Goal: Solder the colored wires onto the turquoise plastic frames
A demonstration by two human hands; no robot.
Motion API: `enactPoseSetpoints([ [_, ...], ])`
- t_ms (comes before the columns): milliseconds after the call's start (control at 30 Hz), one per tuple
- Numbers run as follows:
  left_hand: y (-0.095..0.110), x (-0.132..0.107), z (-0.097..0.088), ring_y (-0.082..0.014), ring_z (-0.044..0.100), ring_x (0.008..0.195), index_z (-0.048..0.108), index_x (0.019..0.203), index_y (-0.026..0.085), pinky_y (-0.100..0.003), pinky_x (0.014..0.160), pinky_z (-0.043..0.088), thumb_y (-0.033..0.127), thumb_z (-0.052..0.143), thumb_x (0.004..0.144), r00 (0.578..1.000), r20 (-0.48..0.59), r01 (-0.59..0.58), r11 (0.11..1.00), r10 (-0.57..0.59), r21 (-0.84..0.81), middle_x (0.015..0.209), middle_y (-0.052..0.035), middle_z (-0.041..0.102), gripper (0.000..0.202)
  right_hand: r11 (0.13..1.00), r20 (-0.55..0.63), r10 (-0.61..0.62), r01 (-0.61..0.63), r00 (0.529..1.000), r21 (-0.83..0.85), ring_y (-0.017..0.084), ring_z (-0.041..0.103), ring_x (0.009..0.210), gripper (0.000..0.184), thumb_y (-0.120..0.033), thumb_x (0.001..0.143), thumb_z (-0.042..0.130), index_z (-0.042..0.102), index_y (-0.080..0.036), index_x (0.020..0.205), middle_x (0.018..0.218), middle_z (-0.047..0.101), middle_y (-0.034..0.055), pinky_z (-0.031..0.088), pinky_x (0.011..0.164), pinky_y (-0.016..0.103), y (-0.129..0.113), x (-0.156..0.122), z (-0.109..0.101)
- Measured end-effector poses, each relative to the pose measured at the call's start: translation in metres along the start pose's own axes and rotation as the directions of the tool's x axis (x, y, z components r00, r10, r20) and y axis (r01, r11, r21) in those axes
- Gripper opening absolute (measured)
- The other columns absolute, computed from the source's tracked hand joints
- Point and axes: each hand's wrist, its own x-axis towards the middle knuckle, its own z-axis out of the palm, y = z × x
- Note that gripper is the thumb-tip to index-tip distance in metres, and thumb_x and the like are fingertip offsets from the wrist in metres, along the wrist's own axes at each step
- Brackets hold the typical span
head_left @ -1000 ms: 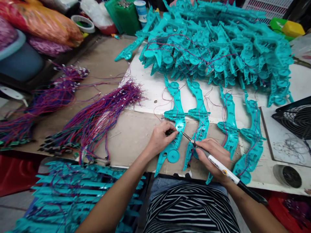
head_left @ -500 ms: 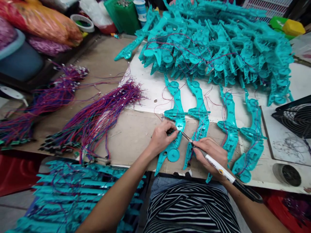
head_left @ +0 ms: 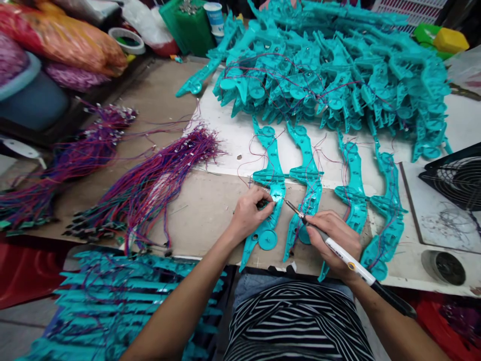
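Note:
My left hand (head_left: pixel 250 213) pinches a small dark part with a wire against the leftmost teal plastic shell (head_left: pixel 271 195) lying on the bench. In my right hand (head_left: pixel 334 243) I grip a white soldering iron (head_left: pixel 347 260) like a pen. Its metal tip (head_left: pixel 291 206) hovers just right of that shell, a short way from my left fingers. Three more teal shells (head_left: pixel 353 190) with thin red and blue wires lie in a row to the right.
A big heap of teal shells (head_left: pixel 338 75) fills the back of the bench. Bundles of red and blue wires (head_left: pixel 150 185) lie at the left. More teal shells fill a bin (head_left: pixel 112 301) at lower left. A black fan grille (head_left: pixel 456 180) sits at the right edge.
The soldering iron's tip has drawn back a little to the right, away from the spot under my left fingers. My left hand has stayed on the shell.

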Motion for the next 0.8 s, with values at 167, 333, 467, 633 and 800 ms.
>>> enactPoseSetpoints([
  [167, -0.001, 0.000, 0.000, -0.0133, 0.058, 0.072, 0.064, 0.073, 0.017, -0.025, 0.064, 0.046, 0.018, 0.063, 0.081, 1.000, -0.007, -0.014, 1.000, 0.014, -0.008, 0.076, -0.0021, 0.063, 0.007, 1.000, -0.037, 0.020, -0.021, 0.999, -0.018, 0.016, 0.067, 0.081, 0.028, -0.007, 0.085, 0.065, 0.069, -0.021, 0.109, 0.086, 0.072, 0.0043, 0.056, 0.072, 0.032, -0.004, 0.002, -0.019],
  [333, 0.001, 0.000, 0.000, -0.0135, 0.057, 0.071, 0.065, 0.075, 0.018, -0.026, 0.064, 0.047, 0.018, 0.064, 0.080, 1.000, 0.001, 0.017, 1.000, -0.017, 0.014, 0.080, -0.0028, 0.064, 0.005, 0.996, -0.104, 0.031, -0.040, 0.994, -0.086, 0.017, 0.069, 0.078, 0.023, -0.010, 0.086, 0.066, 0.071, -0.022, 0.104, 0.085, 0.073, 0.0043, 0.057, 0.071, 0.032, -0.004, 0.000, -0.035],
  [467, 0.002, 0.000, -0.001, -0.0139, 0.057, 0.071, 0.065, 0.074, 0.018, -0.026, 0.065, 0.047, 0.018, 0.063, 0.079, 1.000, 0.005, 0.031, 0.999, -0.031, 0.030, 0.080, -0.0030, 0.065, 0.005, 0.993, -0.128, 0.037, -0.050, 0.991, -0.105, 0.017, 0.070, 0.078, 0.022, -0.009, 0.085, 0.065, 0.072, -0.021, 0.102, 0.083, 0.074, 0.0041, 0.058, 0.070, 0.031, -0.004, -0.003, -0.039],
  [633, 0.004, 0.000, -0.001, -0.0142, 0.058, 0.072, 0.065, 0.075, 0.019, -0.027, 0.066, 0.048, 0.019, 0.062, 0.078, 1.000, 0.003, 0.030, 0.999, -0.030, 0.038, 0.081, -0.0031, 0.066, 0.005, 0.990, -0.156, 0.053, -0.071, 0.986, -0.118, 0.017, 0.070, 0.075, 0.021, -0.009, 0.085, 0.065, 0.073, -0.022, 0.100, 0.082, 0.075, 0.0036, 0.059, 0.069, 0.030, -0.004, -0.006, -0.043],
  [800, 0.002, 0.000, 0.001, -0.0147, 0.059, 0.073, 0.064, 0.075, 0.019, -0.027, 0.067, 0.048, 0.020, 0.061, 0.078, 1.000, -0.019, 0.011, 0.999, -0.010, 0.051, 0.081, -0.0035, 0.065, 0.005, 0.985, -0.180, 0.062, -0.089, 0.982, -0.146, 0.016, 0.070, 0.075, 0.018, -0.009, 0.085, 0.066, 0.073, -0.020, 0.097, 0.083, 0.075, 0.0043, 0.058, 0.070, 0.029, -0.002, -0.011, -0.050],
])
